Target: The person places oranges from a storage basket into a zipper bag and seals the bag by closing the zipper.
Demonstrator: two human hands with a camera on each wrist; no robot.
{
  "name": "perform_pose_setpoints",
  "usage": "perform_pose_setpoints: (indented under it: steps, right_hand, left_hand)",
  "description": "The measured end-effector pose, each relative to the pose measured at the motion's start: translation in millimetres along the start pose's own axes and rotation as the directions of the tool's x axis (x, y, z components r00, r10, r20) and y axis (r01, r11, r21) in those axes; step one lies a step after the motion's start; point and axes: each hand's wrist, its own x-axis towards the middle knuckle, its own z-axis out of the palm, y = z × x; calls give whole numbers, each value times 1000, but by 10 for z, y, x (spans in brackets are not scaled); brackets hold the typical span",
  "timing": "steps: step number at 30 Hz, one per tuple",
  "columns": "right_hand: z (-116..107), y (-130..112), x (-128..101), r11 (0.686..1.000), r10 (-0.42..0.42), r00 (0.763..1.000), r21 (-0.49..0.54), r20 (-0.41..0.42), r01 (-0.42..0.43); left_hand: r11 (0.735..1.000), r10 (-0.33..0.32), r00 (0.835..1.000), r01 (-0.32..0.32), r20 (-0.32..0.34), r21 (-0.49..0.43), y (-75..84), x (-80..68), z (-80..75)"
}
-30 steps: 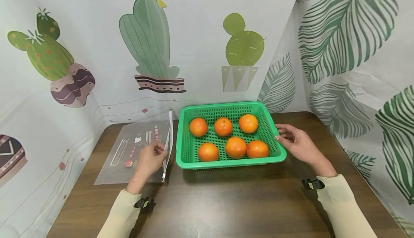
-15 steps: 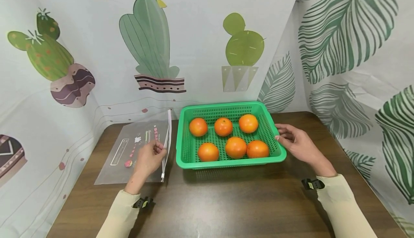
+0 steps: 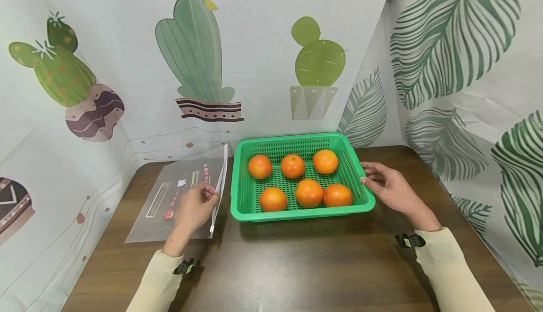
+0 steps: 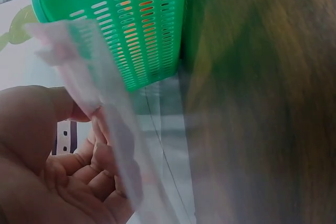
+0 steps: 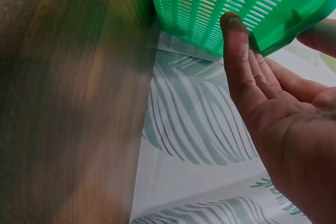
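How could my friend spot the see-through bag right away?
On the brown table, find the green basket holding six round orange fruits. To its left, the person's left hand pinches the edge of the bag. Unlike the basket, the bag is see-through, with pink printing and a white zip strip.

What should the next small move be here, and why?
Probably the left hand should lift the zip edge of the bag slightly to open it: that hand pinches the edge, the bag lies mostly flat, and six orange fruits sit in the green basket, which the right hand touches.
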Motion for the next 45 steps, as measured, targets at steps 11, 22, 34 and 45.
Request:
perform_pose_setpoints:
  steps: [11, 22, 34, 45]
  right_hand:
    - [-14, -3, -5, 1000, 6, 1000, -9, -1, -6]
    - [-10, -5, -17, 1000, 10, 1000, 10, -3, -10]
    - [-18, -21, -24, 1000, 22, 1000, 12, -2, -22]
    - [-10, -7, -13, 1000, 15, 1000, 13, 2, -15]
  left_hand:
    - [999, 19, 1000, -19, -7, -27, 71, -13, -24]
    - [999, 36, 999, -36, -3, -39, 139, -44, -31]
    - [999, 17, 999, -16, 32, -50, 189, -46, -10]
    - [997, 23, 998, -19, 54, -77, 222, -53, 22]
